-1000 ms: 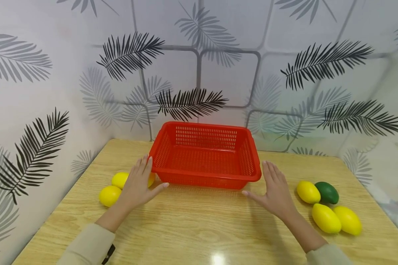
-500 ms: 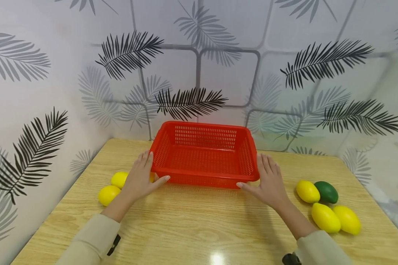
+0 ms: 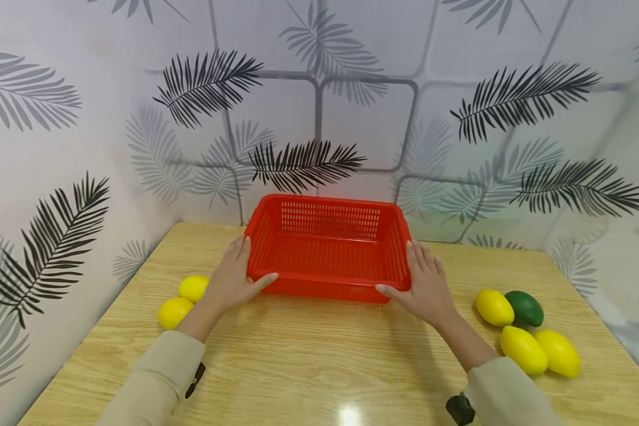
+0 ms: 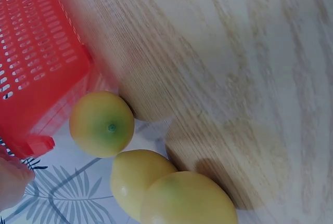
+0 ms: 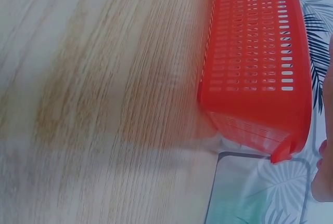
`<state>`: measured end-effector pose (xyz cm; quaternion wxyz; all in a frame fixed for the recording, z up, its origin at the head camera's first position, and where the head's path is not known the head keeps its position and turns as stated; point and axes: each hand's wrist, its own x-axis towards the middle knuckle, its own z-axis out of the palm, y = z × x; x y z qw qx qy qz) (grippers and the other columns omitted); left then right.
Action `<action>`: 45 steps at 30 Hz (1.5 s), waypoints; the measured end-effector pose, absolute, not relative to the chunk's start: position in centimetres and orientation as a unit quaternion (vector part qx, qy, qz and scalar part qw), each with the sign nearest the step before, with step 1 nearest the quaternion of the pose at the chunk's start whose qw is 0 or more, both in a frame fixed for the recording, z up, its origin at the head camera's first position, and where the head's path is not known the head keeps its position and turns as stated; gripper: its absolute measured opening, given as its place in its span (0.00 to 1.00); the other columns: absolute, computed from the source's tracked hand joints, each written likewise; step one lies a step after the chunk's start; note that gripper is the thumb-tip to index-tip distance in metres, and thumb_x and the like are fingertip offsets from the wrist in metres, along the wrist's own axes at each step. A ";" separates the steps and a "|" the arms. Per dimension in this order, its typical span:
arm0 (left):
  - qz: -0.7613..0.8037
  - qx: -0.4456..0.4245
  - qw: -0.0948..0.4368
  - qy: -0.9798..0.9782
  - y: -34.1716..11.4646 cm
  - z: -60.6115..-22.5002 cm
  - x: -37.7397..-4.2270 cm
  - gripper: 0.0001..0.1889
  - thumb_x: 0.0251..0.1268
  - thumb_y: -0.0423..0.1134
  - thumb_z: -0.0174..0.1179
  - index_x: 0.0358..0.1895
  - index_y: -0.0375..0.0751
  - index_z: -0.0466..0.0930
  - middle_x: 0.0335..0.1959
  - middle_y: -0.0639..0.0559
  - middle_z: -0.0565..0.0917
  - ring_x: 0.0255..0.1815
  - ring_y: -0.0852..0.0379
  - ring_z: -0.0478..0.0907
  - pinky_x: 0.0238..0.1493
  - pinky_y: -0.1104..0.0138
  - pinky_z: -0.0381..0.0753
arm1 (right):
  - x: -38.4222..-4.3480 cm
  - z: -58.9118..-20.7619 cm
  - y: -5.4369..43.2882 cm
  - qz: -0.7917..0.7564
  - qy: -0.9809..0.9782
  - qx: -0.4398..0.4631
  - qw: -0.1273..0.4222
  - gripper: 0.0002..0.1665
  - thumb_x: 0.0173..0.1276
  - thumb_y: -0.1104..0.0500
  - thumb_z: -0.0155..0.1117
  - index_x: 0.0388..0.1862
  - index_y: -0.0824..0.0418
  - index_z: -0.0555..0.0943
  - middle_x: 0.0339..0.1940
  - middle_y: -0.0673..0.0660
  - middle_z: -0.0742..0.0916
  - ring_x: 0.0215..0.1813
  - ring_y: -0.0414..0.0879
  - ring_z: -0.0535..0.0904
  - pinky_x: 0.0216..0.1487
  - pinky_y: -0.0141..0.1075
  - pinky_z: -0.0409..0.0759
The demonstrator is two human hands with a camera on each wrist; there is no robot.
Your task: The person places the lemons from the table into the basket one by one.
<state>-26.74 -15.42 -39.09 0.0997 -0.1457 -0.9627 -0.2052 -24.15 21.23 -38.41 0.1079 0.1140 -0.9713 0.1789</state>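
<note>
A red perforated plastic basket (image 3: 325, 254) stands on the table by the wall, with nothing visible inside. My left hand (image 3: 228, 281) touches its near left corner, fingers stretched along the left side and thumb at the front rim. At the opposite near corner my right hand (image 3: 428, 285) touches the basket the same way, fingers straight. Two yellow lemons (image 3: 194, 289) lie left of the left hand. In the left wrist view a third rounder yellow fruit (image 4: 101, 124) lies close beside the basket; the left hand hides it in the head view.
On the right of the wooden table (image 3: 309, 361) lie several yellow lemons (image 3: 523, 350) and one dark green lemon-shaped fruit (image 3: 525, 308). A leaf-patterned wall (image 3: 362, 130) rises directly behind the basket.
My right hand has moved left, from beside the basket onto its right corner. The left hand has shifted slightly right along the left corner. The basket looks nearly unmoved.
</note>
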 end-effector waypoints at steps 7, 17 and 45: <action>-0.206 -0.155 0.084 -0.963 -15.4 -39.4 -27.3 0.51 0.58 0.62 0.54 0.71 0.25 0.44 0.74 0.32 0.46 0.74 0.36 0.43 0.72 0.47 0.48 | -24.7 -38.7 21.1 0.163 -0.976 0.117 0.091 0.61 0.58 0.32 0.56 0.74 0.66 0.41 0.76 0.66 0.48 0.76 0.61 0.39 0.73 0.58 0.36; -0.177 -0.170 0.076 -0.966 -15.3 -39.1 -28.1 0.51 0.57 0.64 0.53 0.71 0.26 0.46 0.74 0.34 0.45 0.75 0.37 0.41 0.73 0.49 0.48 | -25.2 -38.7 20.4 0.130 -0.979 0.131 0.091 0.60 0.59 0.33 0.56 0.74 0.68 0.43 0.76 0.65 0.51 0.76 0.61 0.41 0.74 0.56 0.38; -0.123 -0.161 0.067 -0.977 -14.3 -39.2 -28.4 0.51 0.58 0.67 0.49 0.69 0.23 0.49 0.72 0.31 0.52 0.74 0.38 0.46 0.74 0.51 0.46 | -25.4 -39.3 20.1 0.161 -0.978 0.120 0.054 0.58 0.61 0.35 0.55 0.72 0.73 0.44 0.75 0.69 0.51 0.75 0.66 0.42 0.73 0.57 0.46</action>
